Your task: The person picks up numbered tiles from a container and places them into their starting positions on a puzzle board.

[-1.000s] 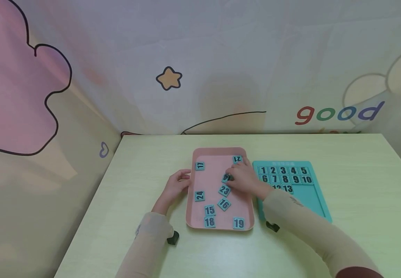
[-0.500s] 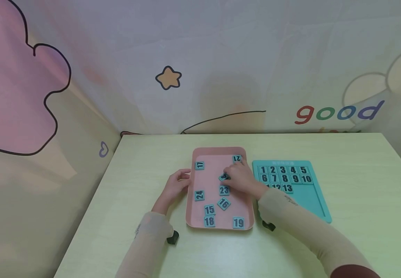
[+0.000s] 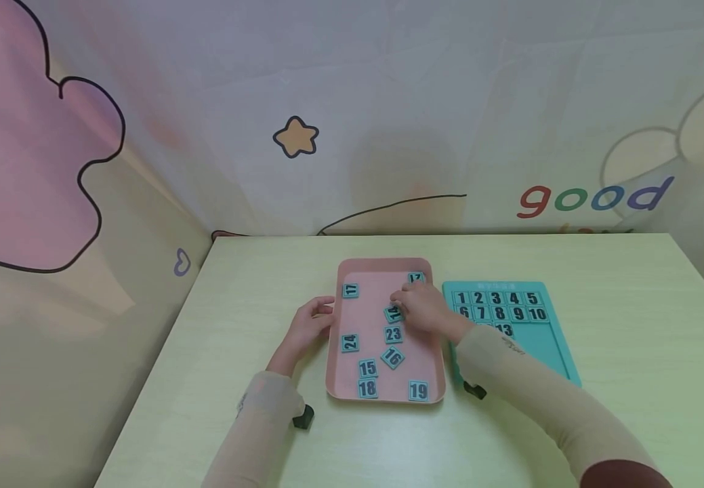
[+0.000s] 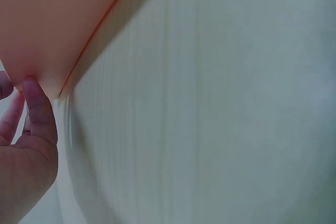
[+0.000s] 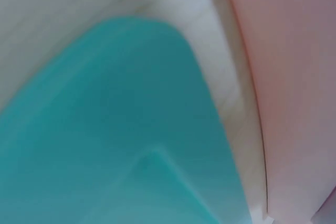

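My left hand [image 3: 307,332] is at the left side of the pink tray [image 3: 335,369], thumb and fingers at its rim. In the left wrist view its thumb [image 4: 39,106] lies on the tray's outer wall. My right hand [image 3: 426,308] reaches over the tray's right side, fingers curled at the number tile 14 [image 3: 393,314], which shows partly under them. The tile 23 [image 3: 393,334] lies just below it. The tile 21 [image 3: 415,277] is partly covered by the right hand. The right wrist view shows no fingers.
More loose tiles lie in the tray: 17 [image 3: 350,291], 24 [image 3: 349,343], 16 [image 3: 392,357], 15 [image 3: 367,368], 18 [image 3: 366,388] and 19 [image 3: 418,390]. Right of it is a teal number board [image 3: 541,352] with tiles in rows, partly under the right sleeve [image 3: 504,359].
The tile 14 was tilted at the right fingertips and now shows its number more plainly. The right hand has shifted slightly left; tile 23 turned straighter. The left hand stays put.
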Demonstrator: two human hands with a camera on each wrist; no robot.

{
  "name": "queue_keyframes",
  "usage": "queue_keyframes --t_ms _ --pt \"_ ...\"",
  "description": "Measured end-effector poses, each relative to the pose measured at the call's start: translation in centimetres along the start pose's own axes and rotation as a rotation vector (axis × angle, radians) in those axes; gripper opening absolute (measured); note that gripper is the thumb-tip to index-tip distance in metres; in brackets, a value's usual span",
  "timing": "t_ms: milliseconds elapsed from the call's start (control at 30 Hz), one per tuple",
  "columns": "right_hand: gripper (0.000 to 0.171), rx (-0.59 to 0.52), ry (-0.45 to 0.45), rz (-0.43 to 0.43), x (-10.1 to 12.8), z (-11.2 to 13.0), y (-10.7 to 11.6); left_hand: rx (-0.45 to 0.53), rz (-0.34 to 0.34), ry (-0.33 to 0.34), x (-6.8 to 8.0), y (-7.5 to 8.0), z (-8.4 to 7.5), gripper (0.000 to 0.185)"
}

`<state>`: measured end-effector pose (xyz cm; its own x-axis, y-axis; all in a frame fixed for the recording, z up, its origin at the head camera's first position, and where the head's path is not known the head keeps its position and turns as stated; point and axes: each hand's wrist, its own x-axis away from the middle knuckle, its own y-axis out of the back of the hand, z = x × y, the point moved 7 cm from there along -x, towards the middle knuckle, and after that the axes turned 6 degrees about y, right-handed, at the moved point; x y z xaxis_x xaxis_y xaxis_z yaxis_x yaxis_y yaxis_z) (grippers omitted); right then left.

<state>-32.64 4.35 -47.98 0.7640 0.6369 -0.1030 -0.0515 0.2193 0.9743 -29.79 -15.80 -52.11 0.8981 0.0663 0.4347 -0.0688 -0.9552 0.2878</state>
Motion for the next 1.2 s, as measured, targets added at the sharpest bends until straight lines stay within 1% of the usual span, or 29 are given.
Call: queue_keyframes --t_ms 167,300,400,500,633,733,967,1100,1200 --pt "0.03 0.003 0.012 0.04 -0.1 0.4 -0.1 -0.005 -0.003 -0.01 -0.1 0.0 -0.1 0.035" --pt "0.035 -0.01 0.005 0.075 -0.3 0.7 -0.4 -0.004 0.01 -0.014 0.0 0.0 -0.2 0.036" --pt "0.034 -0.045 -0.008 0.099 -0.4 0.7 -0.6 0.005 0.028 -0.007 0.3 0.0 -0.5 0.037" --pt "0.031 -0.079 -0.025 0.124 -0.5 0.7 -0.8 0.002 0.035 -0.007 1.1 -0.1 -1.3 0.037" --pt "0.029 -0.104 -0.037 0.141 -0.6 0.6 -0.7 -0.007 0.018 -0.015 0.9 -0.1 -1.1 0.036" --pt "0.025 -0.116 -0.031 0.14 -0.8 0.5 -0.7 -0.006 0.006 -0.017 0.1 -0.1 -0.3 0.036" --pt "0.011 -0.163 -0.059 0.127 -0.9 0.2 -0.7 -0.004 0.0 -0.009 -0.1 -0.1 -0.1 0.036" --pt "0.005 -0.207 -0.048 0.078 -0.7 0.2 0.1 -0.011 0.001 -0.004 -0.2 -0.1 0.0 0.036" --pt "0.004 -0.221 -0.021 0.026 -0.3 0.2 1.1 -0.013 0.002 -0.003 -0.2 0.0 0.1 0.036"
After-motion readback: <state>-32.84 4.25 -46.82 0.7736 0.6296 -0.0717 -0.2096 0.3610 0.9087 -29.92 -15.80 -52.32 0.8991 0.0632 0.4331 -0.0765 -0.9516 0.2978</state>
